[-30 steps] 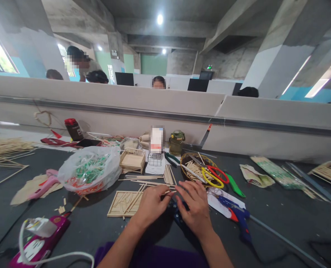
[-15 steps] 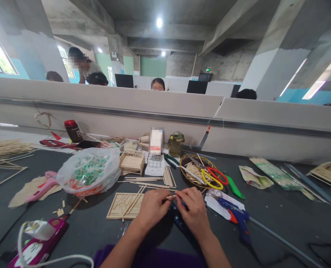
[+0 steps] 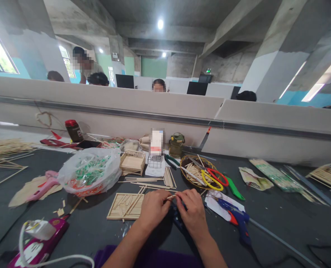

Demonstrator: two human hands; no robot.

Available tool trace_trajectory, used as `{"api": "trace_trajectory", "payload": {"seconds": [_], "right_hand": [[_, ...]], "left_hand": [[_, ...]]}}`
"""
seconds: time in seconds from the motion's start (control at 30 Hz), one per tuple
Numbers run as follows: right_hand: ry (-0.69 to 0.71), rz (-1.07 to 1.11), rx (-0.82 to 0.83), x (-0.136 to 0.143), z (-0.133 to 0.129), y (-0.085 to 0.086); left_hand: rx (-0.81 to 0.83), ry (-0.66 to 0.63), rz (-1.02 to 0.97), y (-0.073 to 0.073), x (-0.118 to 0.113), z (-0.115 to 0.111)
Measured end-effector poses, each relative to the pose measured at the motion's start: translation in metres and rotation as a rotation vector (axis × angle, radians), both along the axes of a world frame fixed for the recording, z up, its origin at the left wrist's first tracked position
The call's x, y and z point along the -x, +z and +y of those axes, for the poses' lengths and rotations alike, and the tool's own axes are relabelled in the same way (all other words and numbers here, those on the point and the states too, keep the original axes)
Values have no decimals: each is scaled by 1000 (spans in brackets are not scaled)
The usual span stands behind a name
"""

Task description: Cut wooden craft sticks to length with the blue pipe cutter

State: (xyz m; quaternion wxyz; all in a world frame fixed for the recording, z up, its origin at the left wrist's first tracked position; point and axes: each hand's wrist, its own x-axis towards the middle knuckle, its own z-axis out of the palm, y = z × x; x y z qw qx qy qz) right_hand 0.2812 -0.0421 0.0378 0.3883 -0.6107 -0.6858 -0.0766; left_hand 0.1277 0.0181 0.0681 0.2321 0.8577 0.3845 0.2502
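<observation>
My left hand and my right hand meet above the table's near middle, fingers pinched. Between their fingertips is a short, thin wooden stick, partly covered by the fingers. Below them lies a dark blue tool, mostly hidden, so its kind is unclear. Beside my left hand is a flat panel of wooden sticks with loose sticks across it. To the right of my right hand, a blue glue gun rests partly on white paper.
Beyond my hands stand a wicker basket of sticks and scissors, a small stick-built box and a green bottle. At left are a plastic bag, a pink glue gun and a purple power strip. People sit behind the partition.
Both hands stay almost in place, still pinching the stick, with only slight finger movement. The whole view has shifted very slightly.
</observation>
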Motion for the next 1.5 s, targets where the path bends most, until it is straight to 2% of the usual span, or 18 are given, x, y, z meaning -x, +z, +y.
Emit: {"api": "trace_trajectory", "payload": {"seconds": [0.23, 0.43, 0.53, 0.67, 0.83, 1.0, 1.17, 1.33, 1.5], "right_hand": [[105, 84, -8, -2, -2, 7], [232, 229, 36, -7, -5, 18], [264, 354, 78, -8, -4, 20], [225, 490, 120, -8, -2, 13], [116, 571, 258, -10, -3, -1], [150, 569, 329, -7, -3, -7], [85, 644, 326, -5, -4, -3], [-26, 606, 264, -8, -9, 1], [-23, 666, 240, -6, -10, 2]], "left_hand": [[64, -70, -123, -1, 3, 5], [212, -219, -239, 9, 7, 8], [338, -242, -312, 10, 7, 9], [458, -200, -412, 5, 5, 13], [479, -112, -567, -3, 3, 16], [580, -86, -650, -8, -1, 16], [637, -18, -702, -5, -2, 15], [674, 38, -721, 1, -1, 11], [723, 96, -729, 6, -1, 10]]}}
